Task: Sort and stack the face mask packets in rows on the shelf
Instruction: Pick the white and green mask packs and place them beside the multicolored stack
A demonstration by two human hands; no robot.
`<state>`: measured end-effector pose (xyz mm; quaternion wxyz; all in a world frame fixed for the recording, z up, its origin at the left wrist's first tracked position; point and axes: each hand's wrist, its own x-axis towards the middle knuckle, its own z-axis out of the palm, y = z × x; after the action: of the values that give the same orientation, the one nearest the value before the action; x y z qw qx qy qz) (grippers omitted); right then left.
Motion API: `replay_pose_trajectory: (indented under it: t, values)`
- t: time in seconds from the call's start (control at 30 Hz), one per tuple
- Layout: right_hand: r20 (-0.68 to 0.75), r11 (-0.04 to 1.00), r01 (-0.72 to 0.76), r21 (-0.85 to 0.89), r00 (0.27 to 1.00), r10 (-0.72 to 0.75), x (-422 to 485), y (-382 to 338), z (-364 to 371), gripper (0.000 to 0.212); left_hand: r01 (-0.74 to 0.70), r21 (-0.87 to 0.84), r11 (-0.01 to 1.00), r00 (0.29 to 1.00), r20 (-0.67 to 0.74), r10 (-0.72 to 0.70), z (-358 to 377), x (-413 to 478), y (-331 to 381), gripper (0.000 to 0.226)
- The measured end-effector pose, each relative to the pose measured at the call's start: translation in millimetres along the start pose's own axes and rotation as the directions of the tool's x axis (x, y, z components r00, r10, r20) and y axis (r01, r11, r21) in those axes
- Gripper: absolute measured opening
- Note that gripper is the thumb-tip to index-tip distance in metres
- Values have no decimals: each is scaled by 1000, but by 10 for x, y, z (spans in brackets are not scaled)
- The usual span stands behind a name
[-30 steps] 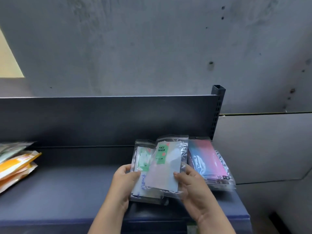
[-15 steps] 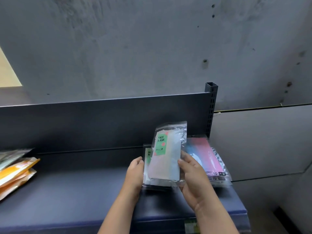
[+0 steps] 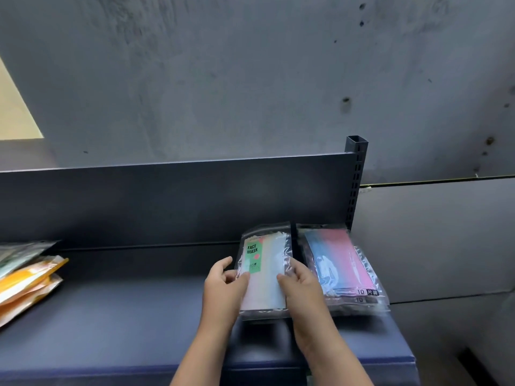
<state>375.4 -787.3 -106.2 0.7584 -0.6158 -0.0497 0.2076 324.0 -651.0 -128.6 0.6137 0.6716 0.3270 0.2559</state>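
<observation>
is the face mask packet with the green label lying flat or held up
Lying flat: the green-label packet rests on the shelf, both hands at its sides.

Packets along the shelf, most at its right end

On the shelf [image 3: 139, 316], a face mask packet [image 3: 263, 270] lies flat near the right end, reaching toward the back panel [image 3: 167, 201]. The left hand [image 3: 223, 285] rests on that packet's left edge and the right hand [image 3: 299, 285] on its right edge, both coming in from the front edge. Just beside it to the right, a stack of packets [image 3: 341, 267] sits in the shelf's back right corner, below the upright post [image 3: 355, 179]. Well apart, a heap of packets [image 3: 28, 280] lies at the shelf's left edge. A wall [image 3: 250, 79] rises behind the back panel.
</observation>
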Motion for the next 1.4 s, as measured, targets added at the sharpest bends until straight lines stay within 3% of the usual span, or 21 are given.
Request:
replay_pose_trajectory:
  t: [0.13, 0.23, 0.37, 0.5, 0.6, 1.1, 1.23, 1.33, 1.4]
  values:
    - [-9, 997, 21, -79, 1000, -22, 25, 97, 61, 46, 10, 31, 999, 999, -31, -9, 17, 14, -99, 42]
    - [-45, 956, 56, -289, 996, -72, 63, 120, 48, 50, -10, 90, 996, 998, -67, 16, 70, -4, -90, 31]
    - [-52, 778, 107, -619, 983, -177, 103, 213, 71, 67, 1, 165, 986, 994, -110, 17, 150, 9, -97, 26]
    - [-64, 665, 122, -737, 967, -248, 135, 278, 75, 63, 5, 308, 951, 995, -98, 27, 204, 29, -102, 27]
    - [-55, 607, 106, -788, 969, -240, 158, 252, 55, 57, -22, 387, 922, 996, -73, 55, 205, 26, -123, 34]
    - [-7, 521, 96, -848, 981, -192, 250, 275, 118, 51, 18, 355, 935, 999, -35, -6, 112, 39, -87, 34]
    - [12, 396, 103, -912, 974, -225, 178, 225, 248, 46, 20, 401, 916, 1000, -24, -11, 94, 50, -40, 45]
    - [88, 470, 233, -852, 947, -309, 122, 157, 353, 50, -69, 489, 869, 998, 30, 63, -10, 64, 87, 55]
    - [130, 503, 308, -808, 925, -358, 100, 81, 428, 56, -213, 607, 765, 976, 102, 190, -154, 106, 171, 57]
